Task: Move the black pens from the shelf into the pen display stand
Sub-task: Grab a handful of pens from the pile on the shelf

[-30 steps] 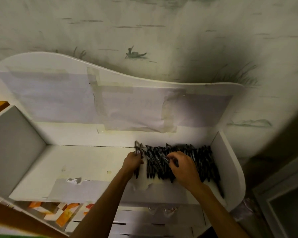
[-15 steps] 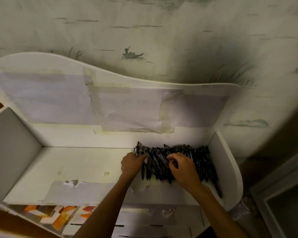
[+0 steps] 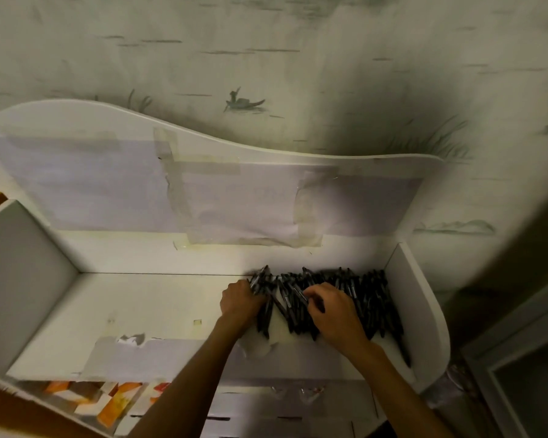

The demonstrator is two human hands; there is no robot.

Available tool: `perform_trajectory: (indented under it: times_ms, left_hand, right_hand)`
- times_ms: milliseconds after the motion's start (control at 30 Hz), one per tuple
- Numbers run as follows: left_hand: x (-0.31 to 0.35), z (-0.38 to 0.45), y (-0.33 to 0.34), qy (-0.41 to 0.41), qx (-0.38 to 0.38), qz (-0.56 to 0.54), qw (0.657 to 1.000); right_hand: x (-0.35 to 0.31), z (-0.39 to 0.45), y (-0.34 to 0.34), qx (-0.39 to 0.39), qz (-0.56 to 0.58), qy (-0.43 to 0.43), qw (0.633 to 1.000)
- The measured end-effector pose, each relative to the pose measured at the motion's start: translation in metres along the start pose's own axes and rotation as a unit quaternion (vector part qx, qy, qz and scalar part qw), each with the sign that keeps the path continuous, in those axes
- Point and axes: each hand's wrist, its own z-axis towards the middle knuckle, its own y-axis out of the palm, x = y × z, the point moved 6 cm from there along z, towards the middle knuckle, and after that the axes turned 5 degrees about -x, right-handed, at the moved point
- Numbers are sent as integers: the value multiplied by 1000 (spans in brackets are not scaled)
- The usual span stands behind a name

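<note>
A heap of black pens (image 3: 361,295) lies in the right end of a white shelf compartment (image 3: 140,308), against its right wall. My left hand (image 3: 239,300) grips a small bundle of pens (image 3: 260,279) at the heap's left edge, their tips sticking up past my fingers. My right hand (image 3: 332,311) lies on the middle of the heap with curled fingers pinching one or two pens. No pen display stand is visible in this view.
The shelf has a curved white back panel (image 3: 203,172) with taped paper and a right side wall (image 3: 424,311). Orange and white boxes (image 3: 114,403) sit below the front edge at left. A grey cabinet (image 3: 525,390) stands at right.
My left hand has slid a little right into the heap's edge with its bundle. My right hand stays on the pile, its fingers shifting among the pens.
</note>
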Motion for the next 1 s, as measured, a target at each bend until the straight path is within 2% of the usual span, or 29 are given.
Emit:
perform_trajectory:
  times_ms: [100, 200, 300, 400, 533, 633, 733, 900, 1000]
  left_hand:
    - [-9, 1, -5, -28, 4, 3, 1000]
    - [-19, -1, -10, -37, 8, -109, 993]
    - [-19, -5, -23, 32, 60, -223, 972]
    - [-12, -16, -35, 115, 110, -334, 929]
    - [-8, -24, -40, 139, 197, -322, 916]
    - [-14, -23, -27, 139, 186, -307, 923]
    - [-32, -19, -13, 100, 167, -287, 938]
    - [-40, -18, -23, 76, 239, -361, 899]
    - [-39, -15, -23, 90, 218, -351, 906]
  right_hand:
    - [-3, 1, 0, 4, 1, -2, 1000]
    - [-5, 4, 0, 6, -1, -2, 1000]
    - [-9, 9, 1, 12, -5, -9, 1000]
    - [-17, 17, 1, 25, -3, -15, 1000]
    - [-27, 27, 5, 44, -34, -24, 998]
    - [-33, 33, 10, 33, -45, -23, 998]
    - [-37, 34, 15, 22, -54, -20, 998]
    - [-34, 32, 11, 28, -48, -22, 998]
    - [-33, 29, 9, 34, -46, -26, 998]
